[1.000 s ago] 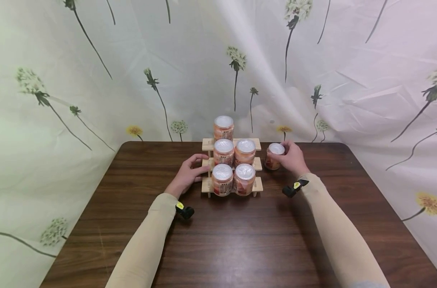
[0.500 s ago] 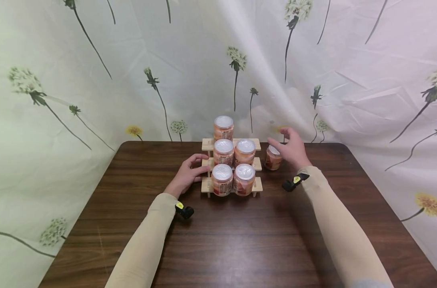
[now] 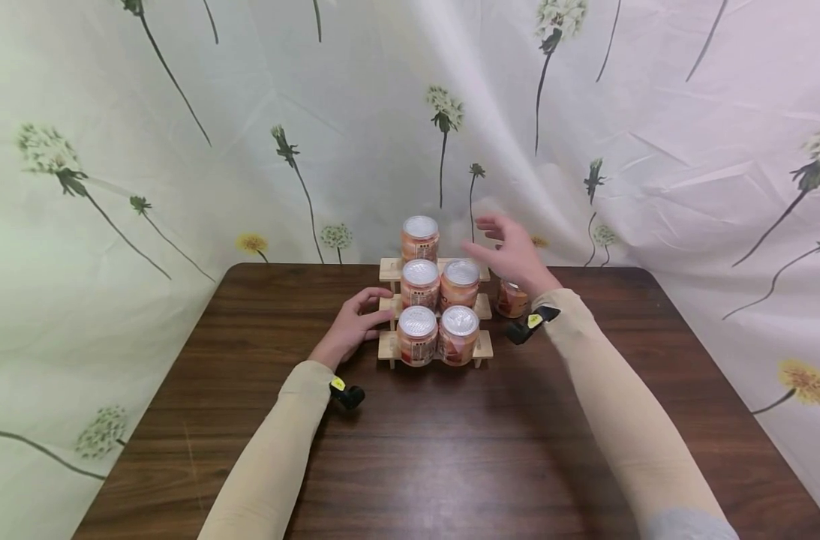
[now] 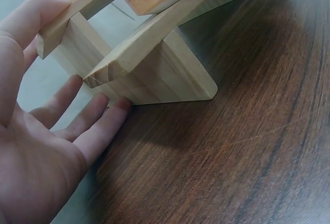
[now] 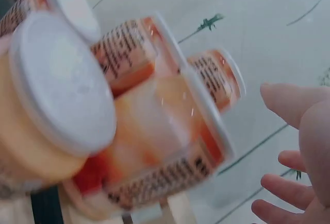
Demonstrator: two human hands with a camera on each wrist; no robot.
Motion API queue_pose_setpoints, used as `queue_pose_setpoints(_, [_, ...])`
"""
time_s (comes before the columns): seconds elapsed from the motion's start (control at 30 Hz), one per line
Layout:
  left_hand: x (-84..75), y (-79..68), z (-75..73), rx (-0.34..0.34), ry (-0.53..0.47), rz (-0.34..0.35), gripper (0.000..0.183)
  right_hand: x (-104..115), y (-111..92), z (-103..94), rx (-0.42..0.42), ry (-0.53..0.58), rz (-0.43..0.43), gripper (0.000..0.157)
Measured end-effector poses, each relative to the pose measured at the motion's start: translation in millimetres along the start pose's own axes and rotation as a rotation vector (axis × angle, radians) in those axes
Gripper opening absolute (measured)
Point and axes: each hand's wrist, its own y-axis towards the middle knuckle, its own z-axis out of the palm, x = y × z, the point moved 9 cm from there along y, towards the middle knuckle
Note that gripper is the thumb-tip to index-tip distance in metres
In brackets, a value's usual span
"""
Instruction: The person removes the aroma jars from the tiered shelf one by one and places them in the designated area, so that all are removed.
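Swung leftward from the loose jar beside the wooden rack, the right hand hangs empty, fingers spread, while the left hand, fingers extended, touches the rack's left end, seemingly steadying its five jars, though pressure is hard to judge.

pale dandelion-print cloth behind a dark wood-grain table

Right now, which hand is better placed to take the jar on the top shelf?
Right, I'd judge: the right hand holds nothing, its thumb and fingers apart, and hovers to the right of the top-shelf jar. The left hand is occupied at the left side of the wooden rack, lower down.
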Motion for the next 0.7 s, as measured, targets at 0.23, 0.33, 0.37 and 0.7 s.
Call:
queue_pose_setpoints(0.23, [1.3, 0.4, -0.1, 0.012, -0.006, -0.004, 0.040, 17, 6, 14.6, 0.050, -0.003, 0.001, 0.074])
queue_pose_setpoints(0.33, [1.9, 0.7, 0.0, 0.013, -0.008, -0.006, 0.040, 22, 9, 20.1, 0.062, 0.015, 0.008, 0.075])
queue_pose_setpoints(0.37, [2.3, 1.0, -0.2, 0.013, -0.008, -0.007, 0.040, 24, 10, 21.8, 0.065, 0.013, 0.008, 0.075])
queue_pose_setpoints(0.7, [4.3, 3.0, -1.4, 0.010, -0.006, -0.006, 0.036, 41, 24, 39.6, 0.102, -0.068, -0.055, 0.078])
